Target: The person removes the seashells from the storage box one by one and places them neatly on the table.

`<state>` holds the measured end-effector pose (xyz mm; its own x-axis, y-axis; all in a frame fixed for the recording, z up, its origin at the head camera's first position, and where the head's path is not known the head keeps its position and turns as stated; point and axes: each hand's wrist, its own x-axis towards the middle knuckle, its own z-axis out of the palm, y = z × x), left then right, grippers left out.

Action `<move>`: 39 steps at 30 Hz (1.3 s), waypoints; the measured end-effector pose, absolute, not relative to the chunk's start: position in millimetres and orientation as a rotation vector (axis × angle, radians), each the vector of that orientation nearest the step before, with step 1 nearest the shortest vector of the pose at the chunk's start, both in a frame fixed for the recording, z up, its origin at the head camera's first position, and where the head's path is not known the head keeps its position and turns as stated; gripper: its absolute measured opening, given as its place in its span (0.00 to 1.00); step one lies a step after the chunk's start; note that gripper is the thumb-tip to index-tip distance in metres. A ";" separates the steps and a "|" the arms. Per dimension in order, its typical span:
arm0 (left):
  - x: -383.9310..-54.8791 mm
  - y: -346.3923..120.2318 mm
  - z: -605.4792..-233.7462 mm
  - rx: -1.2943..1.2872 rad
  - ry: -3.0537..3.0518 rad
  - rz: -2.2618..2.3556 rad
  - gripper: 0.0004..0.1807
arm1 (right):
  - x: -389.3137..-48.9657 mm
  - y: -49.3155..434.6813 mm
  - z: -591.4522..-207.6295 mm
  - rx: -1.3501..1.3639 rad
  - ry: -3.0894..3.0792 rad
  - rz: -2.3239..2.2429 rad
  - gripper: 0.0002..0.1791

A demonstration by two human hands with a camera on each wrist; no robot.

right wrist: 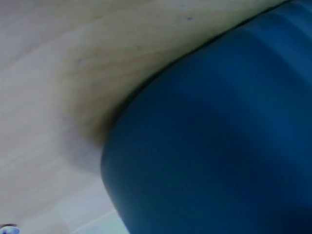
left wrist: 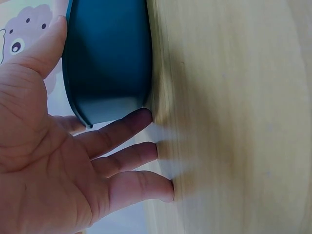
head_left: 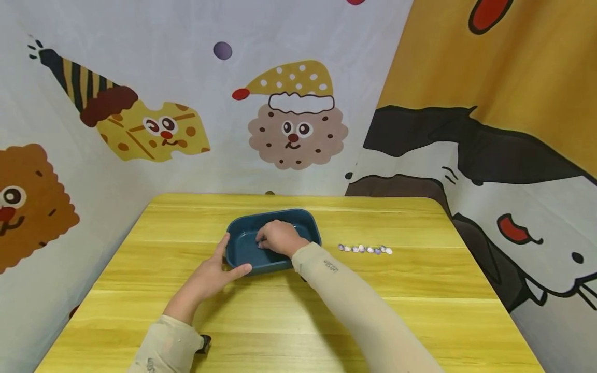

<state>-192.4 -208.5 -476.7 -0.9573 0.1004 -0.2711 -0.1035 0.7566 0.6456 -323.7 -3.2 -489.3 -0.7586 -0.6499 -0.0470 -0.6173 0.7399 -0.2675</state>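
A dark blue-green rectangular basin (head_left: 242, 256) stands on the wooden table. My left hand (head_left: 210, 277) rests against its near left corner, thumb along the front and fingers spread along the left side. In the left wrist view, those fingers (left wrist: 129, 129) look fairly straight beside the basin (left wrist: 109, 58). My right hand (head_left: 280, 238) reaches down inside the basin, fingers bent and drawn together. A small bluish piece shows at its fingertips, too small to make out clearly. In the right wrist view, the basin's outer wall (right wrist: 209, 131) fills much of the picture and the hand is hidden.
Right of the basin, several small white and purple rounded pieces (head_left: 361, 248) lie in a row on the table (head_left: 396, 290). One such piece (right wrist: 9, 229) shows at the corner of the right wrist view. A cartoon-printed cloth (head_left: 186, 62) hangs behind the table.
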 end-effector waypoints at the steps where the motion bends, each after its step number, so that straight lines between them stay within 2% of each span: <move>1: -192.6 -208.2 -476.9 -0.002 2.666 1.004 0.66 | -323.1 -2.8 -488.6 -1.023 2.813 -0.344 0.11; 7: -193.1 -207.5 -477.6 -0.009 2.658 0.998 0.67 | -317.6 9.0 -478.2 -0.956 2.883 -0.350 0.07; 11: -193.1 -206.2 -477.2 -0.008 2.656 0.993 0.68 | -310.5 36.5 -459.0 -0.960 2.911 -0.491 0.07; 15: -193.4 -204.5 -476.2 0.014 2.659 0.992 0.68 | -304.9 88.3 -432.4 -0.890 2.906 -0.692 0.06; 20: -194.1 -205.6 -475.3 0.029 2.660 0.993 0.69 | -306.5 187.4 -410.6 -0.649 2.878 -0.775 0.06; 25: -193.4 -210.4 -476.8 0.019 2.653 0.983 0.69 | -308.1 290.9 -426.8 -0.372 2.887 -0.684 0.07; 28: -192.6 -212.6 -474.9 0.014 2.652 0.974 0.69 | -306.1 330.9 -443.5 -0.291 2.897 -0.609 0.08; 32: -192.4 -212.8 -473.7 0.024 2.653 0.971 0.69 | -301.2 355.0 -460.6 -0.283 2.901 -0.541 0.07; 39: -194.6 -209.6 -478.1 0.034 2.655 0.963 0.69 | -296.1 357.1 -471.0 -0.334 2.909 -0.515 0.06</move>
<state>-194.6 -209.6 -478.1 -0.9498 0.1287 -0.2852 -0.0842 0.7728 0.6291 -296.1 357.1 -471.0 -0.9607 -0.2476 -0.1255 -0.1894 0.9152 -0.3558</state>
